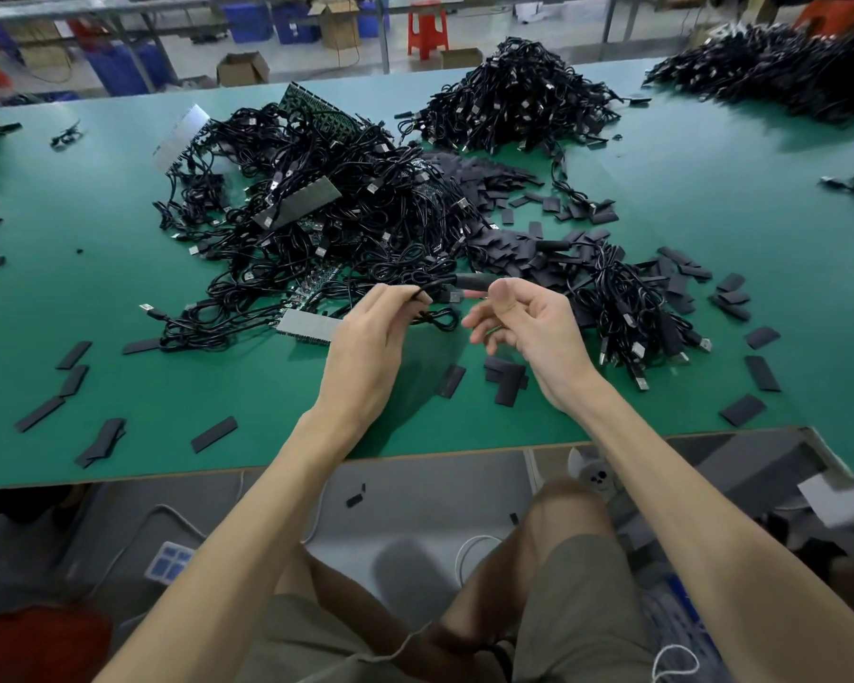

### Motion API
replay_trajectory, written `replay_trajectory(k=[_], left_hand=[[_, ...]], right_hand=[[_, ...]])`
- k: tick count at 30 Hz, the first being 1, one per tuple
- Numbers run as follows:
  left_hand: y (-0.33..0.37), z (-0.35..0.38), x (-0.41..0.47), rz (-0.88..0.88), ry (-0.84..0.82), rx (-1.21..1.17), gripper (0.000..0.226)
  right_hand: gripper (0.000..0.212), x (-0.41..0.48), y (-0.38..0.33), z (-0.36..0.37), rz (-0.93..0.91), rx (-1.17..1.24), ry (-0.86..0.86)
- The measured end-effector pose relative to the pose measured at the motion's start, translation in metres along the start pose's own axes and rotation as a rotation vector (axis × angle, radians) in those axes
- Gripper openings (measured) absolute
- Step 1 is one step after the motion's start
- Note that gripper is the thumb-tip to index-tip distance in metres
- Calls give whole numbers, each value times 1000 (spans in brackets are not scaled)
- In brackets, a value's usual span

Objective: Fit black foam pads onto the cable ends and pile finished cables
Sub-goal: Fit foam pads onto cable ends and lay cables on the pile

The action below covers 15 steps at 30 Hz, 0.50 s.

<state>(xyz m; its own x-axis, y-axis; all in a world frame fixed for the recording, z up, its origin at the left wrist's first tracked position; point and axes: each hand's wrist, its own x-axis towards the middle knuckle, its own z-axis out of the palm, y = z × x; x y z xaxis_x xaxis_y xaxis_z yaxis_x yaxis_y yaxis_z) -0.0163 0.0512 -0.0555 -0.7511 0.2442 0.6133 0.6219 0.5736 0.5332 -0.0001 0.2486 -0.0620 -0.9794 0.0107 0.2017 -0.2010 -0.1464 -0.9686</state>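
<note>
Hard to read at the join: blurred plug and pad, far end of the pad tucked behind the right thumb, depth of fit not to be told. Right fingertips partly masked by the palm. Boards mostly buried under the tangle. Far-right pile smeared and cut off by the frame edge.

Left hand: raised over the counter, thumb and forefinger pinched on the cable just behind the plug, slack looped below the fingers. Right hand: palm up, fingers loosely curled, thumb and forefinger nipping the pad, level with the plug and meeting it. Both hands just above the near edge of the tangle.

Bundle of cables just right of the right hand. Loose pads flat on the counter near the wrists. Another pile well beyond.
</note>
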Motion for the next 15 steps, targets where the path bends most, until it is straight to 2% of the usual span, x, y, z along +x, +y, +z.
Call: replay_trajectory(k=[3,7,10,12,15], left_hand=[[11,-2,15,-88,24,-98,16],[30,-4,54,-291,-41,-308,23],[48,0,79,-405,-98,-471,26],[61,7,92,-426,-129,-504,25],[79,28,107,-449,-269,-562,22]], right_hand=[[36,1,1,-1,1,-10,-8],[17,4,7,-4,6,-106,4],[24,6,11,-2,51,-238,10],[23,6,11,0,79,-259,10],[10,2,7,4,67,-246,-10]])
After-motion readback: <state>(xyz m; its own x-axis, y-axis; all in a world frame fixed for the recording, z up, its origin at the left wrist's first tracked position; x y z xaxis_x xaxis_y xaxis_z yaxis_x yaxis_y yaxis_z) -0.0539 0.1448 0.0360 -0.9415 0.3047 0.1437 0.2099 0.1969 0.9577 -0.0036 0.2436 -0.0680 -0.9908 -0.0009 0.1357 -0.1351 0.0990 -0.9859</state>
